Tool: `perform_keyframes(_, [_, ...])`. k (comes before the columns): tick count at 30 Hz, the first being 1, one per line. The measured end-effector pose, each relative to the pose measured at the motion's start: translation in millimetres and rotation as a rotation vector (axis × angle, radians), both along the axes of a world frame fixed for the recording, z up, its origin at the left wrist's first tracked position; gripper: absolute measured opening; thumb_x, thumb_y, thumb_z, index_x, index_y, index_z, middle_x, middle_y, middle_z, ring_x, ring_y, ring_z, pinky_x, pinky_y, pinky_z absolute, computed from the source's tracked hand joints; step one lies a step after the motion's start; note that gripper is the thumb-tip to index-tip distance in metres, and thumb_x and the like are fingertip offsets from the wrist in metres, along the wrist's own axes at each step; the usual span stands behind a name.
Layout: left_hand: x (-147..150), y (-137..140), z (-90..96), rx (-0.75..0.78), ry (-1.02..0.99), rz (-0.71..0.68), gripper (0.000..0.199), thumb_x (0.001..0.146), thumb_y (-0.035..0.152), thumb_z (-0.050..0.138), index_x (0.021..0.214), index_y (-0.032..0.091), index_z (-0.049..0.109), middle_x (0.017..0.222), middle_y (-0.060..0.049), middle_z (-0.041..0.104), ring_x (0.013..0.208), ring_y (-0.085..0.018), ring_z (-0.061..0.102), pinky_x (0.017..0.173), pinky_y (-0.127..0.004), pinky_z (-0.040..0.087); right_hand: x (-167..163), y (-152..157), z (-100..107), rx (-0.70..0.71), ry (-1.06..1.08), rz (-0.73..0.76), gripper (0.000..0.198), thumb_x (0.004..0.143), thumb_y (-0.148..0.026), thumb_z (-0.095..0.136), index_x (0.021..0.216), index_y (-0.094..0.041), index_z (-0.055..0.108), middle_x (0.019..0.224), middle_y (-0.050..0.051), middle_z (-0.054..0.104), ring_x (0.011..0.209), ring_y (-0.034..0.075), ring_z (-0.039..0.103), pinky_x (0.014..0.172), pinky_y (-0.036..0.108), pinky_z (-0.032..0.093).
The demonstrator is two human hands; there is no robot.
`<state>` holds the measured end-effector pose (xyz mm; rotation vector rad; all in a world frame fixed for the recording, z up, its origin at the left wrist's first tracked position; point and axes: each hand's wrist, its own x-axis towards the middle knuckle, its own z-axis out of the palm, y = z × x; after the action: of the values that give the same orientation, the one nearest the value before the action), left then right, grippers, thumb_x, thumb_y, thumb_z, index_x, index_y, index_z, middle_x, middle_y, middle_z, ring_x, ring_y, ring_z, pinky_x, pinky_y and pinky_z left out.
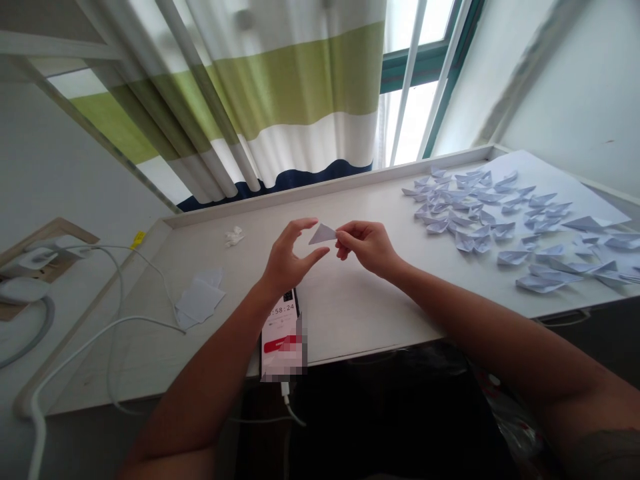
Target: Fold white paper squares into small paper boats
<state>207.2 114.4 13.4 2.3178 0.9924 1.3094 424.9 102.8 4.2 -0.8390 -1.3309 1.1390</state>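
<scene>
A small white piece of folded paper, triangular in outline, is held up above the desk. My right hand pinches its right corner between thumb and fingers. On the other side, my left hand has thumb and index finger spread apart around the paper's left part, with a gap between them. Many folded paper boats lie crowded on the right of the desk. A few loose paper sheets lie in an overlapping stack to the left.
A phone showing a timer lies by my left forearm, a cable at its lower end. Crumpled tissue rests behind the sheets. White cables and plugs occupy the left. The white desk has a raised back rim below the curtain.
</scene>
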Motion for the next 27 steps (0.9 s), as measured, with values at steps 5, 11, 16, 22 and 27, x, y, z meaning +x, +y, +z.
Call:
perform_keyframes(5, [0.8, -2.7, -1.0, 0.046, 0.134, 0.007, 0.039, 0.098, 0.037, 0.08, 0.134, 0.023, 0.076, 0.128, -0.012, 0.082, 0.116, -0.029, 0.077, 0.101, -0.047, 0.061, 0.1, 0.5, -3.9, 0.019, -0.076, 0.077, 0.026, 0.089, -0.042, 0.083, 0.084, -0.016, 0.079, 0.069, 0.002, 0.075, 0.059, 0.013, 0.069, 0.056, 0.028, 0.06])
perform_keyframes(11, [6.3, -8.4, 0.7, -0.192, -0.016, 0.038, 0.042, 0.092, 0.044, 0.086, 0.128, 0.023, 0.08, 0.127, -0.011, 0.083, 0.114, -0.029, 0.079, 0.102, -0.045, 0.063, -1.2, 4.3, -10.2, 0.103, -0.087, 0.124, 0.037, 0.085, -0.048, 0.089, 0.105, -0.018, 0.082, 0.093, 0.006, 0.082, 0.077, 0.017, 0.075, 0.072, 0.034, 0.065])
perform_keyframes(16, [9.7, -10.5, 3.9, -0.407, -0.179, -0.085, 0.05, 0.085, 0.049, 0.092, 0.124, 0.02, 0.08, 0.116, -0.013, 0.086, 0.109, -0.032, 0.082, 0.102, -0.05, 0.064, 1.2, 6.5, -13.7, 0.142, -0.127, 0.128, 0.041, 0.082, -0.052, 0.093, 0.105, -0.02, 0.082, 0.092, 0.005, 0.082, 0.085, 0.02, 0.077, 0.08, 0.039, 0.065])
perform_keyframes(22, [8.9, -8.6, 5.1, -0.611, -0.348, -0.257, 0.053, 0.079, 0.045, 0.098, 0.12, 0.019, 0.075, 0.106, -0.011, 0.087, 0.102, -0.031, 0.084, 0.097, -0.048, 0.066, 3.6, 5.2, -9.6, 0.202, -0.081, 0.142, 0.037, 0.086, -0.053, 0.09, 0.099, -0.02, 0.081, 0.088, 0.004, 0.08, 0.078, 0.018, 0.075, 0.074, 0.037, 0.065])
perform_keyframes(27, [9.8, -9.9, 5.9, -0.603, -0.289, -0.217, 0.049, 0.09, 0.046, 0.088, 0.126, 0.018, 0.073, 0.111, -0.013, 0.086, 0.107, -0.03, 0.083, 0.097, -0.045, 0.064, 4.2, -0.5, -5.3, 0.281, -0.207, 0.027, 0.027, 0.097, -0.049, 0.079, 0.099, -0.021, 0.079, 0.089, 0.005, 0.081, 0.076, 0.019, 0.077, 0.074, 0.038, 0.066])
